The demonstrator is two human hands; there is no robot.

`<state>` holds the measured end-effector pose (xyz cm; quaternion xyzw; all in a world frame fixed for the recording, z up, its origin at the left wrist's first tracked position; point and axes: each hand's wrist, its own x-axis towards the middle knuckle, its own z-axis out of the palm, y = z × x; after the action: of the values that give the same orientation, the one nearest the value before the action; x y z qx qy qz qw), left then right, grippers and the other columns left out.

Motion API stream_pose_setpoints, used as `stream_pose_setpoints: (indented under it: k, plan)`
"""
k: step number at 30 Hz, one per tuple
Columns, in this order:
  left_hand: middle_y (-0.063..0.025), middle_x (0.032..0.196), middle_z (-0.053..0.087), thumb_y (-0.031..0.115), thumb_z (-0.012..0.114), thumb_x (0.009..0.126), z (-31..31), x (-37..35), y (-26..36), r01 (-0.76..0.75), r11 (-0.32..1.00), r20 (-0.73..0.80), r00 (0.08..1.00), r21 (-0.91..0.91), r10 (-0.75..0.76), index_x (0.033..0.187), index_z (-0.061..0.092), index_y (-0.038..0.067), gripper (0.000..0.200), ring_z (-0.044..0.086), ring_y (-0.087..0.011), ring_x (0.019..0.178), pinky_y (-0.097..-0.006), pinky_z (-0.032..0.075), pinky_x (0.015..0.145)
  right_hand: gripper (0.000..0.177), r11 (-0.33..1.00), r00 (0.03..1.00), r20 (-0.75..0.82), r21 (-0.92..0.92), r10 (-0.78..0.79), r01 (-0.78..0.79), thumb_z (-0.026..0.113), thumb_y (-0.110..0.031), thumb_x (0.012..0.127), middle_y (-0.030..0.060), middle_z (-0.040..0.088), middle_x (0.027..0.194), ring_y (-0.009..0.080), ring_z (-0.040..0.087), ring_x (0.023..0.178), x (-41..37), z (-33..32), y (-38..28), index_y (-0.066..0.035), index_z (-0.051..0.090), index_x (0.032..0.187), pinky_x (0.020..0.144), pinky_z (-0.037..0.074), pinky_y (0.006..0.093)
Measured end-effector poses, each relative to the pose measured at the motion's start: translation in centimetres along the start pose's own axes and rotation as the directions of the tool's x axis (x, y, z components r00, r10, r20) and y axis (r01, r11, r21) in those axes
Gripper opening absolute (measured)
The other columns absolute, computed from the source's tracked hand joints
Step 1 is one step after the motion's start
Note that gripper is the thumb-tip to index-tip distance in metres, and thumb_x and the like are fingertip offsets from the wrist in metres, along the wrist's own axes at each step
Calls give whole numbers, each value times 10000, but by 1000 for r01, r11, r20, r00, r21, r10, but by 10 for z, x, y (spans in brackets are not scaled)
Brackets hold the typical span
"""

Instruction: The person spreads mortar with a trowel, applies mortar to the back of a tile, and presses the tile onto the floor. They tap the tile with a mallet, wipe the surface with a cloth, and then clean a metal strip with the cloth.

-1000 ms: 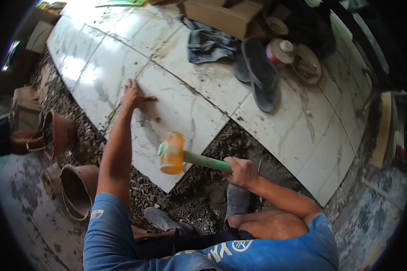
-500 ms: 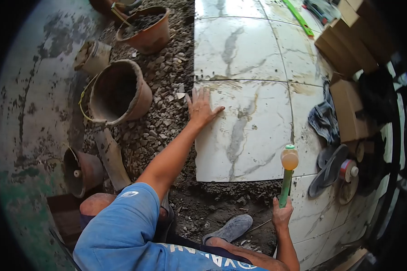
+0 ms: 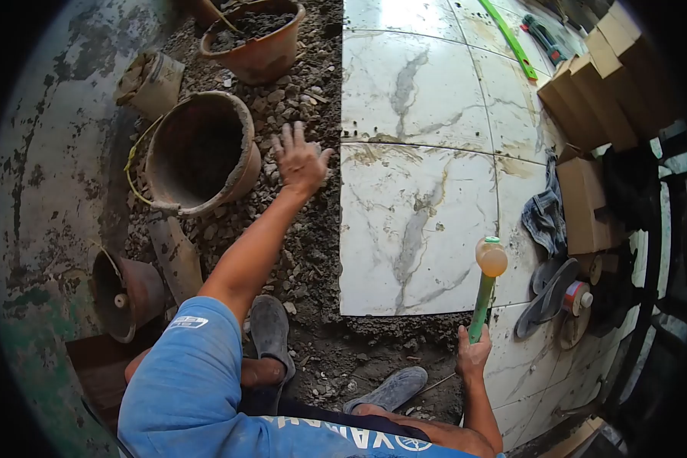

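Over the rubble [image 3: 282, 229], just left of a marbled white tile [image 3: 382, 237], my left hand [image 3: 301, 164] is spread and holds nothing. The tile's front edge lies over dark, wet-looking mortar [image 3: 404, 328]. Fingers of my right hand [image 3: 473, 353] wrap round the green handle of a mallet [image 3: 482, 298], whose amber head points up and away, near the tile's right front corner. A large bucket [image 3: 244, 172] stands left of my left hand.
More buckets [image 3: 259, 57] and a sack-like container [image 3: 159, 85] stand at the left. A green level [image 3: 511, 42], a power tool [image 3: 543, 38], cardboard boxes [image 3: 588, 198], a cloth [image 3: 546, 214] and sandals [image 3: 546, 298] lie to the right.
My left hand has lifted off the tile and moved left over the rubble. My right hand still holds the mallet in nearly the same place. A second foot now shows at the lower left.
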<state>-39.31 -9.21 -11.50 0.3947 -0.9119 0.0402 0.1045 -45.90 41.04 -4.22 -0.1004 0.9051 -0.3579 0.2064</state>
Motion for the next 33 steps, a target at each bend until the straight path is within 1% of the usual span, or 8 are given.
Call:
stream_pose_setpoints:
  k: [3,5,7,12,15,19,25,33]
  plan:
    - [-161,1379,503,398,691,820,7,-4,-1,-75,991,-167,984,-113,55,946,710,23,397,403,-376,1316,-569,208,1112,378,999,1000,-17,-42,9,-10,685,-327,862,119,509,640,255,468,575,-4,-2,7,7,508,843,576,419,402]
    - [-172,1296,562,246,720,803,10,-7,2,-189,964,-231,962,-188,144,1002,676,29,298,469,-379,1257,-553,227,1112,371,997,998,-41,-68,43,-46,685,-349,861,47,490,666,178,455,620,-7,-2,14,-11,533,862,594,416,338]
    - [-208,1267,569,272,716,809,6,-20,27,-143,934,-84,989,-328,122,1244,551,-12,545,469,-376,1255,-536,208,1125,376,996,997,-61,-83,39,-44,677,-350,866,70,501,668,196,467,619,-10,-2,13,-3,533,868,597,420,351]
    - [-248,1338,500,380,733,768,22,-37,59,167,859,179,980,-483,-90,1372,412,-34,799,392,-342,1333,-520,102,1157,328,986,994,-37,-130,-106,100,640,-308,892,182,563,659,373,566,599,-2,-8,-1,3,537,921,588,448,445]
    - [-236,1366,480,366,742,759,20,-39,55,147,849,156,985,-507,-78,1370,406,-36,804,385,-320,1344,-517,68,1163,314,967,977,162,-189,-140,170,634,-280,890,230,592,710,441,592,658,21,-11,-27,-3,538,1004,608,461,479]
    - [-216,1393,458,386,741,767,27,-42,53,130,857,144,987,-499,-67,1389,368,-32,837,385,-306,1346,-527,46,1164,303,860,832,372,-141,-412,490,628,-243,882,271,597,761,506,568,732,72,15,-80,-30,507,1061,639,454,527]
    - [-211,1395,452,441,723,773,27,-43,51,99,868,115,992,-486,-49,1419,326,-13,884,379,-302,1345,-528,64,1164,362,916,864,381,-94,-329,391,582,-326,917,307,614,819,508,583,809,131,118,-126,7,494,1031,675,459,531]
    - [-213,1390,463,488,705,774,19,-40,51,117,909,150,987,-400,-61,1427,334,12,890,375,-306,1353,-539,73,1158,432,950,902,410,-203,-136,236,551,-382,925,315,626,850,490,608,830,128,140,-143,34,529,1039,742,475,511]
